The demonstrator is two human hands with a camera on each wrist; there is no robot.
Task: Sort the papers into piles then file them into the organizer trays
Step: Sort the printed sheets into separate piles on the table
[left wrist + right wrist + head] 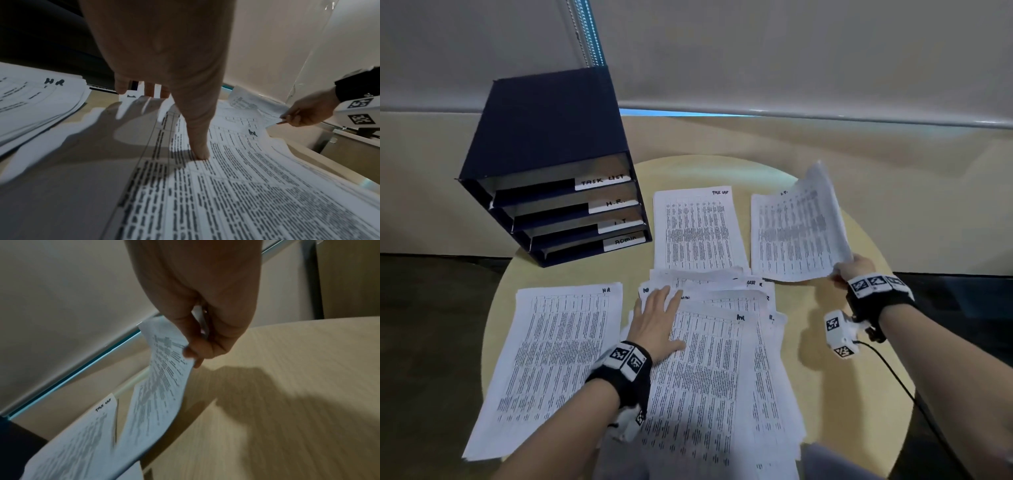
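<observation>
right hand (854, 270) fingers pinch sheet (815, 219) corner — lay squarely on I.T. pile (767, 240) | left hand (657, 325) spread flat, steadying unsorted stack (709, 370)

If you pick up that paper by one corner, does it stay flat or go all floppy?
Probably floppy: the sheet curls and bows where the right hand pinches just its corner. It looks very light, since two fingertips lift it. It may slide easily; the left hand presses flat on the loose stack.
</observation>
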